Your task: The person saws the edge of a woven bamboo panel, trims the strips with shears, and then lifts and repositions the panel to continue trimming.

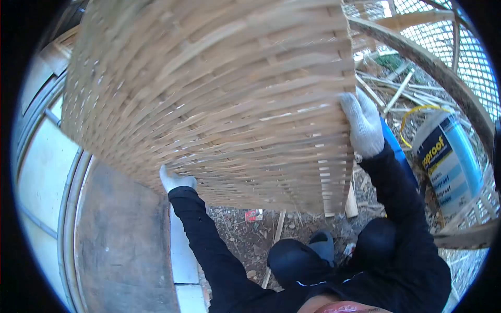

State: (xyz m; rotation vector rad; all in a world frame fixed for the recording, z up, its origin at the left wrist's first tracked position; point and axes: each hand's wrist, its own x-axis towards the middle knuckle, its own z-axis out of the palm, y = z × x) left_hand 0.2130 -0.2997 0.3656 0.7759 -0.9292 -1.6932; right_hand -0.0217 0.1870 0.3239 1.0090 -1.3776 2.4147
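Observation:
A large woven bamboo panel (224, 104) is raised in front of me and fills most of the upper view, slightly blurred. My right hand (364, 125), in a white knit glove, is closed on the panel's right edge, its thumb on the near face. Down at the lower edge, my left hand (177, 180) in a matching glove grips the panel as well. Part of the left fingers is hidden. Narrow gaps between the strips show near the panel's lower right corner.
A white and blue bucket (449, 161) stands on the right beside a curved wooden bar (433, 62) and mesh. Loose bamboo strips (399, 91) litter the ground behind. A brown board (122, 240) and metal-framed panels (47, 161) line the left.

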